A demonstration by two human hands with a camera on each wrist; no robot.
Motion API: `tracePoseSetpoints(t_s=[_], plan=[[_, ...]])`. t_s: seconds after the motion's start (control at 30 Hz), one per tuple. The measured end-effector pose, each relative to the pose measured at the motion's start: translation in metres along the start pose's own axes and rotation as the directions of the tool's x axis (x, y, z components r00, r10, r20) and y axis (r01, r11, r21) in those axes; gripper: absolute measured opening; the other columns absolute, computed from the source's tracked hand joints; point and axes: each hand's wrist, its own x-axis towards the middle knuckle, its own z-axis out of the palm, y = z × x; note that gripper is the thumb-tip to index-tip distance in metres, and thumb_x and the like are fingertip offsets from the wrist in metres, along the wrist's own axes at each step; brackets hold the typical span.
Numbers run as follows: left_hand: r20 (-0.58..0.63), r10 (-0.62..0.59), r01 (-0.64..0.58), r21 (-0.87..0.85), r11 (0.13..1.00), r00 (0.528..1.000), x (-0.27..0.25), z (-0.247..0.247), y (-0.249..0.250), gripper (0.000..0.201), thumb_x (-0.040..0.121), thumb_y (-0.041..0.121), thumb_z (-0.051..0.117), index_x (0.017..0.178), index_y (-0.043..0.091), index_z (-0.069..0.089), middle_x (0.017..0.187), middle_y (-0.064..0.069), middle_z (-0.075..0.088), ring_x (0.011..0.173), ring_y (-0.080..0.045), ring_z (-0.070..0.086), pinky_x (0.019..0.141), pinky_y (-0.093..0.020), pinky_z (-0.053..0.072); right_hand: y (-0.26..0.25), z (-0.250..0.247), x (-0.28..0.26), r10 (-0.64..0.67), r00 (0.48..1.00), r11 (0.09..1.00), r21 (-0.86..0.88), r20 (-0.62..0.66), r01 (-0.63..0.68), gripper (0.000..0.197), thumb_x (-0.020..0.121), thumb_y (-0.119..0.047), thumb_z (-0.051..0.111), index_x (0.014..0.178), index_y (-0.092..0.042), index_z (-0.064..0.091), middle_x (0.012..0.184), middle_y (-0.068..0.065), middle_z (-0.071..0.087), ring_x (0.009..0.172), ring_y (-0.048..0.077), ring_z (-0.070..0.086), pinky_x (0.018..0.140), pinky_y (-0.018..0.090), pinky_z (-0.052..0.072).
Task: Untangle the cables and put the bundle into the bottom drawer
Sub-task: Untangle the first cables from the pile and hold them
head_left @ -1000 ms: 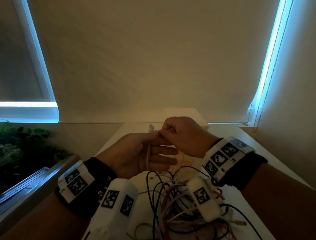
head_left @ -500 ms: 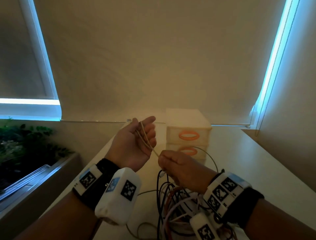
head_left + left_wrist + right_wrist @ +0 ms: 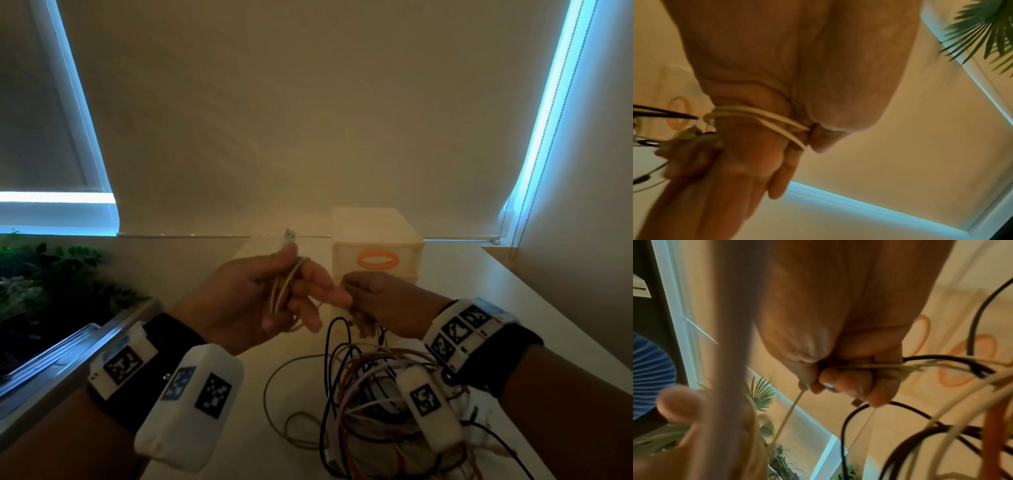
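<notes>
A white cable point(image 3: 282, 291) lies in loops across my left hand point(image 3: 294, 291), thumb clamping it, its USB plug point(image 3: 290, 236) sticking up above the fingers. In the left wrist view the white cable point(image 3: 760, 116) crosses the palm. My right hand point(image 3: 363, 301) sits just right of the left fingertips and pinches the same thin cable point(image 3: 859, 367). Below both hands a tangle of black, white and orange cables point(image 3: 373, 394) rests on the white table point(image 3: 479, 291). Behind the hands stands the small drawer unit point(image 3: 376, 226) with an orange handle point(image 3: 378, 258); my right hand hides its lower drawers.
A closed roller blind point(image 3: 308, 120) fills the wall behind the table, with its bead chain point(image 3: 524, 192) hanging at the right. Plants point(image 3: 41, 281) and a window ledge point(image 3: 68, 353) lie to the left of the table.
My right hand, which had pulled down toward the tangle half a second ago, has come back up beside the left fingertips. The left hand now carries more loops of white cable.
</notes>
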Motion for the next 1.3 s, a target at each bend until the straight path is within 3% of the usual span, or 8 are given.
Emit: tracePoseSetpoints(t_s=[0.13, 0.23, 0.43, 0.6, 0.73, 0.83, 1.0, 1.3], plan=[[-0.127, -0.214, 0.229, 0.119, 0.966, 0.969, 0.002, 0.006, -0.012, 0.061, 0.101, 0.043, 0.036, 0.110, -0.006, 0.072, 0.112, -0.031, 0.070, 0.085, -0.036, 0.074, 0.041, -0.018, 0.044, -0.021, -0.003, 0.009, -0.043, 0.999, 0.999, -0.032, -0.025, 0.042, 0.033, 0.102, -0.030, 0.049, 0.072, -0.019, 0.057, 0.052, -0.010, 0.051, 0.046, 0.008, 0.045, 0.053, 0.028, 0.040], [-0.201, -0.232, 0.245, 0.041, 0.969, 0.952, 0.004, 0.007, -0.013, 0.057, 0.104, 0.040, 0.035, 0.126, -0.005, 0.062, 0.120, -0.027, 0.069, 0.102, -0.041, 0.071, 0.054, -0.022, 0.058, -0.042, -0.008, 0.012, -0.045, 0.997, 0.975, -0.220, -0.066, 0.029, 0.034, 0.100, -0.037, 0.052, 0.072, -0.020, 0.063, 0.054, -0.010, 0.055, 0.046, 0.002, 0.047, 0.055, 0.026, 0.041], [-0.408, 0.021, -0.098, -0.168, 0.981, 0.913, 0.017, 0.005, -0.015, 0.052, 0.108, 0.038, 0.036, 0.127, -0.004, 0.060, 0.123, -0.022, 0.068, 0.109, -0.033, 0.069, 0.092, -0.038, 0.058, -0.072, -0.008, 0.004, -0.035, 0.998, 0.999, -0.030, -0.060, 0.033, 0.029, 0.101, -0.027, 0.049, 0.078, -0.012, 0.063, 0.053, -0.002, 0.046, 0.044, 0.012, 0.037, 0.045, 0.025, 0.031], [-0.397, 0.157, -0.332, -0.421, 0.844, 0.904, 0.033, 0.015, -0.014, 0.055, 0.108, 0.040, 0.032, 0.138, -0.001, 0.052, 0.126, -0.017, 0.069, 0.115, -0.029, 0.068, 0.101, -0.041, 0.053, -0.070, 0.025, -0.015, -0.130, 0.991, 0.990, -0.053, -0.003, 0.130, 0.029, 0.103, -0.023, 0.045, 0.082, -0.010, 0.060, 0.054, -0.004, 0.053, 0.050, 0.013, 0.049, 0.052, 0.031, 0.043], [-0.361, 0.201, -0.362, -0.465, 0.808, 0.911, 0.036, 0.009, -0.010, 0.054, 0.107, 0.038, 0.035, 0.137, -0.002, 0.055, 0.088, -0.005, 0.074, 0.077, -0.018, 0.073, 0.068, -0.027, 0.061, -0.038, 0.021, -0.020, -0.180, 0.983, 0.964, -0.201, -0.023, 0.172, 0.029, 0.103, -0.030, 0.047, 0.082, -0.015, 0.059, 0.068, -0.005, 0.053, 0.060, 0.004, 0.048, 0.061, 0.023, 0.043], [-0.310, 0.221, -0.336, -0.390, 0.858, 0.925, 0.036, 0.007, -0.013, 0.054, 0.106, 0.038, 0.035, 0.137, -0.001, 0.053, 0.062, 0.004, 0.049, 0.048, -0.009, 0.045, 0.048, -0.023, 0.042, -0.010, 0.008, -0.018, -0.116, 0.993, 0.973, -0.204, -0.028, 0.108, 0.028, 0.101, -0.036, 0.049, 0.078, -0.024, 0.062, 0.075, -0.003, 0.057, 0.063, 0.003, 0.049, 0.066, 0.027, 0.047], [-0.181, 0.203, -0.259, -0.384, 0.886, 0.962, 0.032, 0.001, -0.014, 0.052, 0.109, 0.039, 0.032, 0.132, 0.000, 0.057, 0.054, 0.007, 0.034, 0.040, -0.007, 0.027, 0.044, -0.022, 0.024, 0.010, 0.007, -0.013, -0.102, 0.993, 0.981, -0.168, -0.051, 0.093, 0.029, 0.101, -0.035, 0.049, 0.077, -0.024, 0.062, 0.062, -0.011, 0.048, 0.055, 0.003, 0.042, 0.058, 0.023, 0.039], [0.023, 0.134, -0.122, -0.284, 0.951, 0.991, 0.010, -0.006, 0.003, 0.053, 0.111, 0.038, 0.028, 0.135, -0.003, 0.052, 0.055, 0.005, 0.042, 0.041, -0.006, 0.024, 0.039, -0.020, 0.023, 0.005, -0.008, 0.001, -0.004, 1.000, 0.993, -0.121, 0.006, 0.004, 0.029, 0.100, -0.039, 0.050, 0.077, -0.026, 0.064, 0.063, -0.006, 0.052, 0.056, 0.008, 0.047, 0.061, 0.028, 0.043]])
